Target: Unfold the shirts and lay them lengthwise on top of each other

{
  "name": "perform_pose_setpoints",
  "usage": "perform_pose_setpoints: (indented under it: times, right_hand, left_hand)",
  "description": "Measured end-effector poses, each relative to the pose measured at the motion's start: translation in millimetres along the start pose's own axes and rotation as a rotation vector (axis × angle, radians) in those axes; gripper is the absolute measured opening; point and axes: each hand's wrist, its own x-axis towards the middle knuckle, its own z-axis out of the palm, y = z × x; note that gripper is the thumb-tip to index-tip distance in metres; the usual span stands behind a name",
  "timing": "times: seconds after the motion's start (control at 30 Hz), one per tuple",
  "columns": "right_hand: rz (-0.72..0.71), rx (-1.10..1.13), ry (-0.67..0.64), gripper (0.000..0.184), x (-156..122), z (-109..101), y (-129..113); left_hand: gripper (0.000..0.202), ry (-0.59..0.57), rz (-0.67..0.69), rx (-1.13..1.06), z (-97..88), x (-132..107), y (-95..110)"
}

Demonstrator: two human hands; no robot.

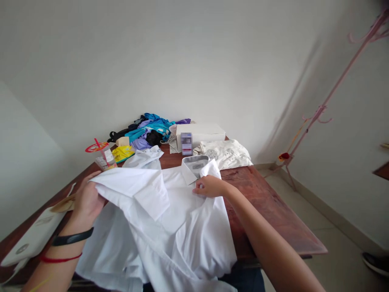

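Observation:
A white collared shirt (176, 202) is spread over the near part of the wooden table, its lower part hanging past the front edge. The grey-lined collar points away from me. With my left hand (88, 196) I hold one side of the shirt raised at the left, fingers partly hidden behind the cloth. A short sleeve lies folded across the front near the middle. My right hand (208, 186) is closed on the shirt just below the collar, thumb and fingers pinching the fabric.
A plastic cup (103, 156) with a red straw stands behind my left hand, beside a yellow packet (123, 153). Farther back are a heap of clothes (154, 127), a white box (202, 133) and folded patterned cloth (227, 154). A white pouch (33, 235) lies left; a pink coat stand (330, 95) leans right.

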Motion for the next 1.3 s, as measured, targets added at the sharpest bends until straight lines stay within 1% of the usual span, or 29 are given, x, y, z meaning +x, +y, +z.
perform_pose_setpoints:
  times: [0.03, 0.07, 0.1, 0.13, 0.17, 0.23, 0.27, 0.3, 0.37, 0.4, 0.43, 0.47, 0.5, 0.63, 0.67, 0.77, 0.83, 0.9, 1.0, 1.07, 1.13, 1.2, 1.3]
  right_hand:
    - [0.02, -0.012, -0.026, 0.024, 1.0, 1.2, 2.1]
    - [0.038, -0.019, -0.047, 0.02, 1.7, 2.3, 3.7]
    - [0.051, -0.022, -0.061, 0.018, 2.3, 3.1, 4.7]
    - [0.062, -0.025, -0.066, 0.016, 2.7, 3.8, 5.4]
    - [0.074, -0.032, -0.063, 0.016, 3.0, 4.4, 5.7]
    - [0.109, -0.064, -0.037, 0.018, 3.3, 5.5, 6.1]
    - [0.13, -0.09, -0.016, 0.021, 3.5, 6.2, 6.3]
    - [0.153, -0.114, 0.006, 0.024, 3.7, 6.9, 6.7]
    - [0.197, -0.143, 0.06, 0.033, 4.4, 8.6, 7.5]
    - [0.219, -0.148, 0.089, 0.036, 4.9, 9.3, 7.7]
    - [0.239, -0.147, 0.114, 0.037, 5.3, 9.9, 7.6]
    - [0.258, -0.144, 0.133, 0.037, 5.6, 10.3, 7.3]
    - [0.273, -0.143, 0.147, 0.037, 5.9, 10.4, 6.7]
    - [0.324, -0.147, 0.192, 0.037, 4.8, 8.6, 2.8]
    - [0.34, -0.148, 0.2, 0.037, 4.2, 7.9, 1.7]
    - [0.389, -0.174, 0.237, 0.041, 2.2, 5.8, -0.8]
    - [0.412, -0.209, 0.28, 0.046, 1.2, 4.6, -1.6]
    - [0.424, -0.236, 0.304, 0.055, 0.4, 3.8, -1.8]
    - [0.433, -0.266, 0.274, 0.068, -0.2, 3.3, -1.8]
    - [0.432, -0.287, 0.255, 0.074, -0.6, 3.0, -1.8]
    - [0.433, -0.301, 0.265, 0.076, -1.1, 2.0, -1.0]
    - [0.449, -0.318, 0.303, 0.074, -1.5, 0.1, 1.5]
    - [0.492, -0.339, 0.357, 0.071, -1.8, -4.4, 9.5]
  left_hand:
    - [0.061, 0.089, -0.057, -0.063, 0.0, -2.8, -4.4]
    - [0.065, 0.129, -0.1, -0.098, -0.4, -6.4, -5.8]
    - [0.067, 0.159, -0.099, -0.097, -1.0, -10.3, -4.5]
    - [0.066, 0.155, -0.035, -0.026, -1.8, -14.1, -1.1]
    - [0.064, 0.12, 0.07, 0.083, -2.3, -17.4, 3.6]
    - [0.057, -0.032, 0.295, 0.319, -1.5, -22.5, 13.5]
    - [0.054, -0.133, 0.379, 0.411, 0.2, -24.6, 17.3]
    - [0.051, -0.248, 0.433, 0.476, 2.8, -26.8, 19.8]
    - [0.048, -0.512, 0.465, 0.529, 10.0, -31.8, 21.3]
    - [0.047, -0.634, 0.455, 0.528, 14.3, -34.8, 21.1]
    - [0.047, -0.734, 0.435, 0.518, 18.7, -38.2, 21.1]
    - [0.048, -0.797, 0.409, 0.504, 23.0, -41.6, 21.6]
    - [0.048, -0.827, 0.382, 0.493, 27.2, -45.0, 23.0]
    - [0.051, -0.825, 0.335, 0.475, 40.6, -54.8, 36.1]
    - [0.054, -0.826, 0.33, 0.468, 43.4, -56.1, 40.1]
    - [0.076, -0.843, 0.346, 0.465, 52.3, -58.8, 51.2]
    - [0.088, -0.875, 0.392, 0.463, 60.2, -60.4, 57.7]
    - [0.095, -0.918, 0.431, 0.463, 70.3, -62.1, 64.0]
    - [0.102, -1.0, 0.452, 0.48, 89.0, -64.6, 73.6]
    - [0.101, -1.044, 0.46, 0.499, 102.2, -66.2, 80.7]
    - [0.095, -1.074, 0.46, 0.537, 114.7, -67.9, 89.1]
    - [0.089, -1.089, 0.475, 0.577, 126.2, -69.3, 98.9]
    - [0.08, -1.115, 0.558, 0.565, 142.1, -70.8, 113.9]
